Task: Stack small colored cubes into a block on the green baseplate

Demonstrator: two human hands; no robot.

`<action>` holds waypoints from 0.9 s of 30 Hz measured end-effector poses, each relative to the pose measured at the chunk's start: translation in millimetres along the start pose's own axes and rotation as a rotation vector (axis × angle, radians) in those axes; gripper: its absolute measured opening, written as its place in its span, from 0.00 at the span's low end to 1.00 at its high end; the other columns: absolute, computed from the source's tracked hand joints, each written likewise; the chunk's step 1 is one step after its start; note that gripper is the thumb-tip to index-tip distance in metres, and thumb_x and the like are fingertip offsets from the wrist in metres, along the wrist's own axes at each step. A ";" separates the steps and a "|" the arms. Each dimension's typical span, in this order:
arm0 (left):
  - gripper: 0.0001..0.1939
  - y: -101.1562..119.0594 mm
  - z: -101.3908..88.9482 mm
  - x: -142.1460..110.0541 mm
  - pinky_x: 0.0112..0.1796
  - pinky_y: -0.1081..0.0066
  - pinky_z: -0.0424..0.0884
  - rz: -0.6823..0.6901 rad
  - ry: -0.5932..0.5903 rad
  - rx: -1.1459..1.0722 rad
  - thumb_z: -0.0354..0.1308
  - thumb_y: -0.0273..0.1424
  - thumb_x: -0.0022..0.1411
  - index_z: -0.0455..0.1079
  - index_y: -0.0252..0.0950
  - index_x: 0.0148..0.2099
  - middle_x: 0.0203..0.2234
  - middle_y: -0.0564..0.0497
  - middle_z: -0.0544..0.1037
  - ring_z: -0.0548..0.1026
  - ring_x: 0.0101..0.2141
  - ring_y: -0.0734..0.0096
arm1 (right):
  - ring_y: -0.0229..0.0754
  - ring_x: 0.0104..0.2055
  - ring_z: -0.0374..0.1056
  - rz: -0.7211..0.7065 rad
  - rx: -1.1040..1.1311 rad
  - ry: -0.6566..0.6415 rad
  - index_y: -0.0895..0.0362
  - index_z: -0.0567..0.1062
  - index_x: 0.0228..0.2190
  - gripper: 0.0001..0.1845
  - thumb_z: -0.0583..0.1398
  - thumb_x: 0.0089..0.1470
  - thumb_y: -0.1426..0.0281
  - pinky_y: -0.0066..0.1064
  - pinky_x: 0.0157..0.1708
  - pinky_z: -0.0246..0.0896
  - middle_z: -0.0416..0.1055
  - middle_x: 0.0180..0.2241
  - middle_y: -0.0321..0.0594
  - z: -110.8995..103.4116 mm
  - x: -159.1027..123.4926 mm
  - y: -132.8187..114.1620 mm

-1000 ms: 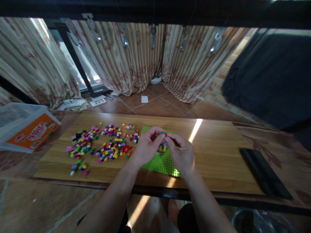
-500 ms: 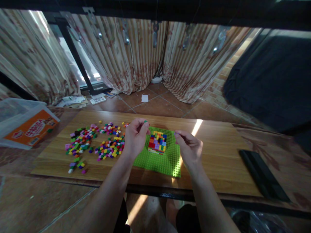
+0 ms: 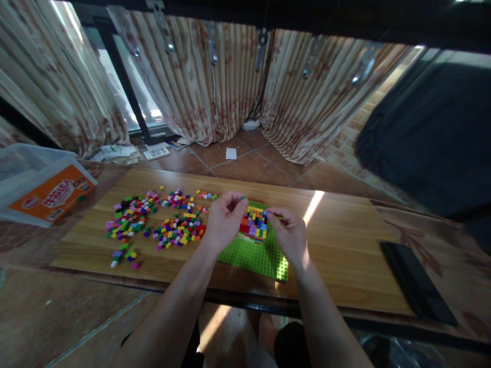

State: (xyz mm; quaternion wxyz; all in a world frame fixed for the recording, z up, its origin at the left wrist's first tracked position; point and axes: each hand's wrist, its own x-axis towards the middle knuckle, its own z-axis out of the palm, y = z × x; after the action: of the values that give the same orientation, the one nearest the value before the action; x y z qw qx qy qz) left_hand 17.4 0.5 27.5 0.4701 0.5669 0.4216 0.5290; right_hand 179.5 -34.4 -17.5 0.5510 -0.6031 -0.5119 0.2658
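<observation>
My left hand pinches a tiny green block, and my right hand pinches a purple block by the colorful stack (can't tell if they touch). The stack sits between my hands on a bumpy green mat. Loose blocks lie left of my left fingers.

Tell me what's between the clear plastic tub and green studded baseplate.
The head view shows loose multicoloured bricks on a brown wooden board, then the left hand.

The left hand and right hand are bare. Both forearms are exposed. Black fabric partly covers the legs.
</observation>
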 end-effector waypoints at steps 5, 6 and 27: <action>0.05 -5.3 -1.1 -0.3 0.27 0.76 0.64 0.004 -0.010 0.011 0.58 0.31 0.56 0.69 0.34 0.31 0.22 0.56 0.70 0.67 0.24 0.78 | 0.43 0.34 0.73 0.033 0.051 0.005 0.55 0.80 0.31 0.10 0.63 0.49 0.63 0.34 0.38 0.68 0.79 0.31 0.39 3.8 3.2 0.7; 0.05 -5.7 -1.3 -0.3 0.28 0.76 0.64 0.004 -0.009 0.012 0.58 0.31 0.56 0.69 0.34 0.31 0.23 0.55 0.70 0.67 0.24 0.78 | 0.42 0.34 0.74 0.042 0.068 0.002 0.55 0.80 0.31 0.10 0.63 0.48 0.63 0.34 0.37 0.68 0.79 0.31 0.39 4.0 3.9 0.6; 0.06 -4.8 -2.0 -2.5 0.27 0.76 0.64 -0.046 -0.022 0.021 0.58 0.31 0.55 0.70 0.33 0.30 0.22 0.55 0.71 0.67 0.24 0.77 | 0.41 0.29 0.72 0.100 0.168 0.031 0.56 0.81 0.26 0.08 0.65 0.43 0.65 0.32 0.32 0.67 0.78 0.25 0.38 6.9 7.5 -4.5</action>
State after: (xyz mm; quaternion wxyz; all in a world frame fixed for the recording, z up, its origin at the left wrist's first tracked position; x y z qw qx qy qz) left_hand 15.3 -0.8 22.3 0.4809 0.5676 0.4348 0.5074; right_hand 174.5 -25.4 -13.2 0.5934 -0.5837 -0.4486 0.3255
